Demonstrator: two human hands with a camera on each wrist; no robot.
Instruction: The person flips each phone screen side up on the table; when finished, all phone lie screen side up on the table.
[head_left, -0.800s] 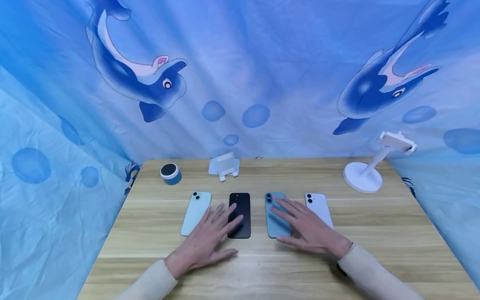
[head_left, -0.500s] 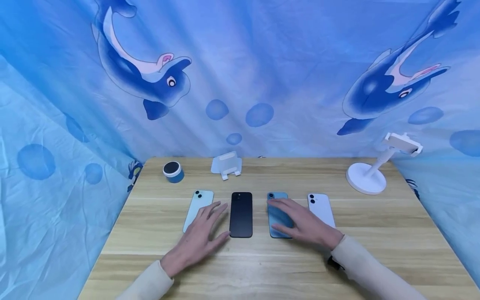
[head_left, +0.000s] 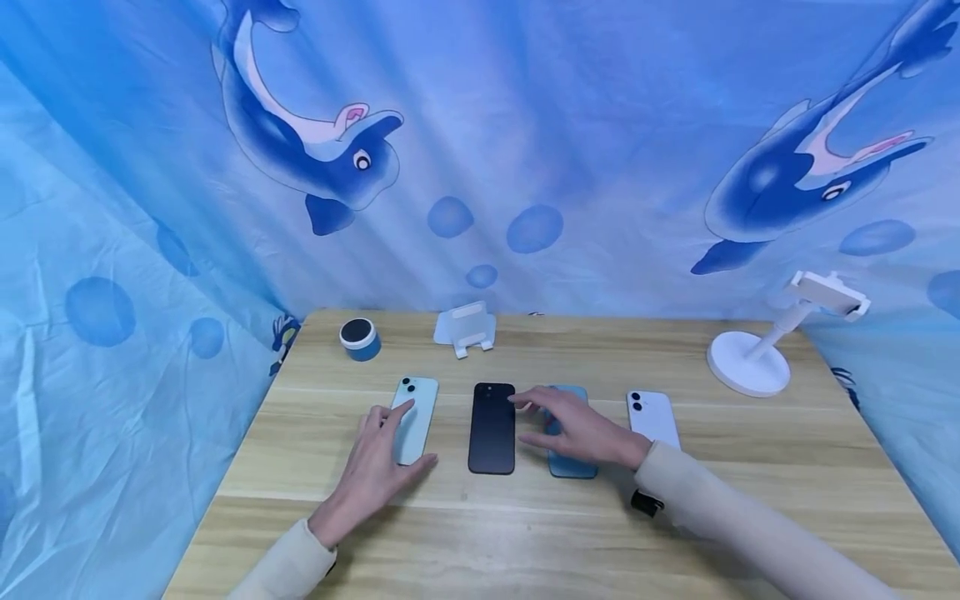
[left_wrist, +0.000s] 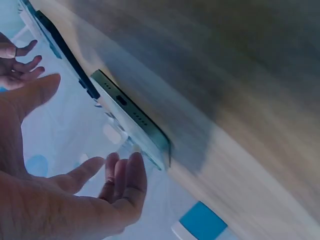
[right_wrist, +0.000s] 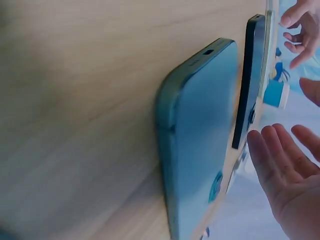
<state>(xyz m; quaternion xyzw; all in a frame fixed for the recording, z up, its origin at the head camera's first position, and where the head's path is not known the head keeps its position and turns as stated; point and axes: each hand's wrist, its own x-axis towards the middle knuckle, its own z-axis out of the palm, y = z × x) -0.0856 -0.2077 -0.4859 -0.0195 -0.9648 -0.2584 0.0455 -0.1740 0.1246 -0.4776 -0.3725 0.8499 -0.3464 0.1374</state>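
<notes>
Four phones would be too many to count, so several lie face down in a row on the table. My left hand (head_left: 367,471) hovers over the left side of the mint-green phone (head_left: 417,421), thumb and fingers spread around it. In the left wrist view, this phone's bottom edge (left_wrist: 122,102) faces me. My right hand (head_left: 581,429) is above the blue phone (head_left: 573,468), partly hiding it, with its fingertips near the right edge of the black phone (head_left: 492,433). A pale white phone (head_left: 654,419) lies at the right. Neither hand holds anything.
On the wooden table (head_left: 487,533), a blue jar with a dark top (head_left: 360,340) stands at the back left. Beside it is a small white phone stand (head_left: 469,325). A taller white stand (head_left: 748,364) occupies the back right. Blue dolphin curtains (head_left: 600,167) surround the table.
My left hand has moved left, away from the black phone to the mint-green one. My right hand has shifted left towards the black phone. The head view has turned slightly.
</notes>
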